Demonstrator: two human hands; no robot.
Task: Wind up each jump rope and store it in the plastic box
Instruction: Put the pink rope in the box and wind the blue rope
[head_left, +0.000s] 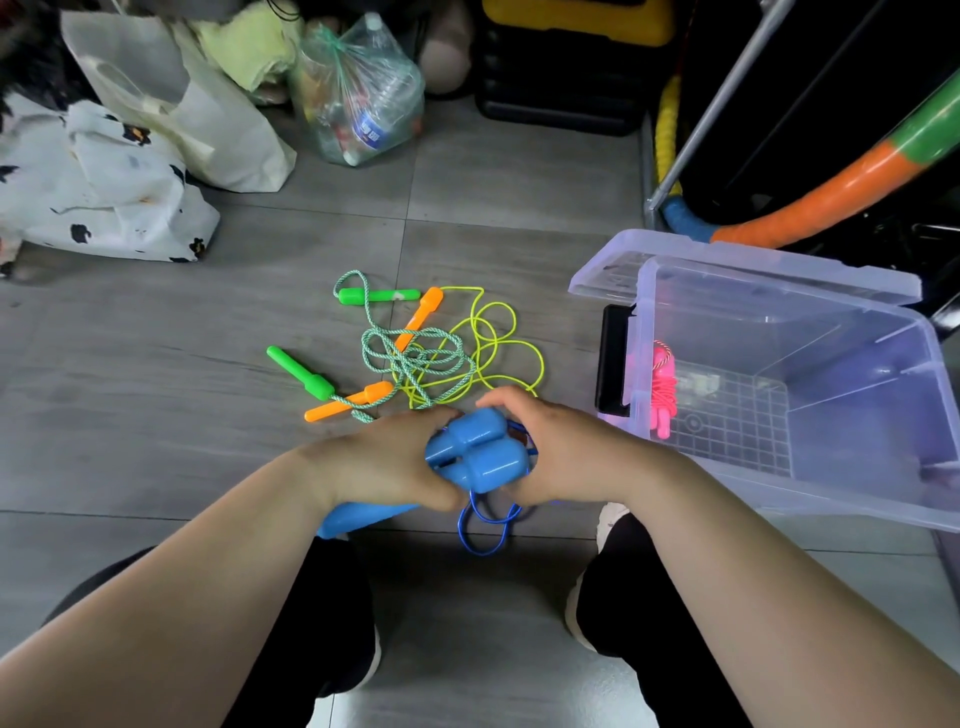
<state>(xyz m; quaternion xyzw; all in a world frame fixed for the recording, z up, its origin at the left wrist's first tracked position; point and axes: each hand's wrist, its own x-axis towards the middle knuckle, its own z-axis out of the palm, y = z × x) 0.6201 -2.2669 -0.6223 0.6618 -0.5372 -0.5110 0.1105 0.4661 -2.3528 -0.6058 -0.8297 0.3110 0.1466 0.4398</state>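
Observation:
My left hand (387, 462) and my right hand (566, 457) both grip a blue jump rope (475, 457). Its two handles lie side by side between them, and loops of blue cord hang below. On the floor beyond lies a green-handled jump rope (415, 358) tangled with an orange-handled jump rope (511, 338) that has a yellow cord. The clear plastic box (857, 415) stands open to the right. A wound pink jump rope (664, 392) lies inside it at its left end.
The box's clear lid (727, 260) leans behind it. White bags (104, 182) and a clear plastic bag with bottles (358, 93) sit at the back left. A black and yellow case (561, 62), a metal pole (717, 104) and a coloured hoop (831, 182) stand at the back right.

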